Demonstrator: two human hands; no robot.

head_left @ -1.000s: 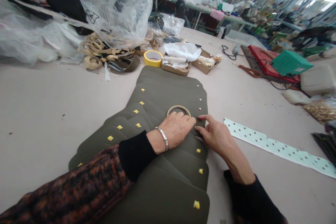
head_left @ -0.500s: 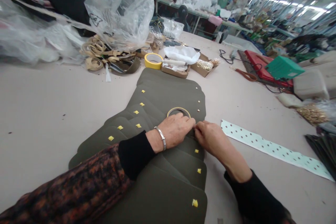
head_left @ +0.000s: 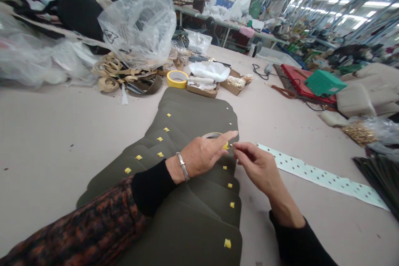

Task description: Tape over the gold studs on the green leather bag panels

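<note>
Overlapping dark olive panels (head_left: 187,208) are fanned out in front of me, with small yellow tape pieces (head_left: 227,243) along both sides. My left hand (head_left: 199,156), a silver bangle at its wrist, lies over the panels with its index finger stretched out. Its other fingers curl around a roll of yellow tape (head_left: 212,135), partly hidden by the hand. My right hand (head_left: 257,164) is at the panels' right edge, thumb and fingertips pinched together close to a small metal stud (head_left: 231,145). Whatever is inside that pinch is too small to make out.
Right of the panels lies a pale dotted strip (head_left: 321,176). Behind them stand a thicker yellow tape roll (head_left: 177,80) and small cardboard boxes (head_left: 202,89). Webbing (head_left: 109,77) and plastic bags (head_left: 140,25) pile up at left, a green box (head_left: 326,82) at right.
My hands have drawn slightly apart. The left index finger has straightened out, and the right hand has shifted outward, so another yellow tape piece shows below them. The view has swung a little.
</note>
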